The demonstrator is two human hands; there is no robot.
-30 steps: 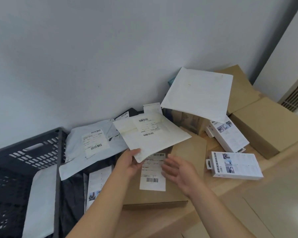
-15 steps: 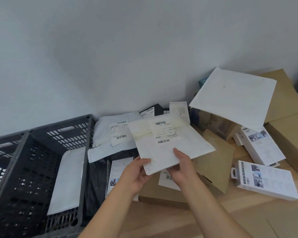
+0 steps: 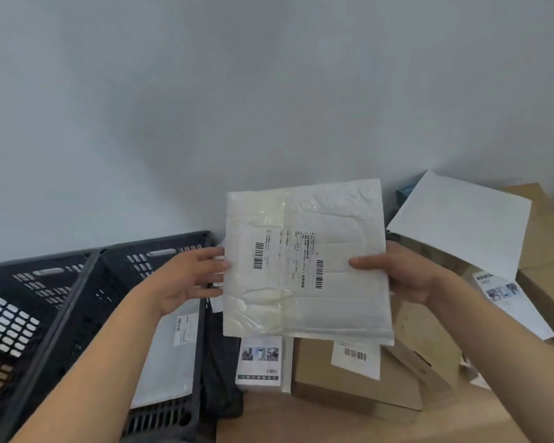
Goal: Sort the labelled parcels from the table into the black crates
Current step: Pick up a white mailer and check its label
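A white padded mailer (image 3: 307, 263) with a barcode label is raised upright in front of me, label facing me. My right hand (image 3: 397, 273) grips its right edge, thumb on the front. My left hand (image 3: 186, 276) touches its left edge with straight fingers. Two black crates stand at the left: the nearer crate (image 3: 202, 362) holds a white labelled mailer (image 3: 170, 353), the far left crate (image 3: 29, 311) shows no parcel inside.
On the wooden table (image 3: 333, 423) lie a brown box with a barcode label (image 3: 349, 375), a small white product box (image 3: 259, 362), a black bag (image 3: 221, 378), a big white envelope (image 3: 461, 219) and brown cartons (image 3: 547, 251) at the right.
The white padded mailer has been lifted off the pile and turned upright, label towards me. My hands moved to its left and right edges. The view swung left, showing both crates.
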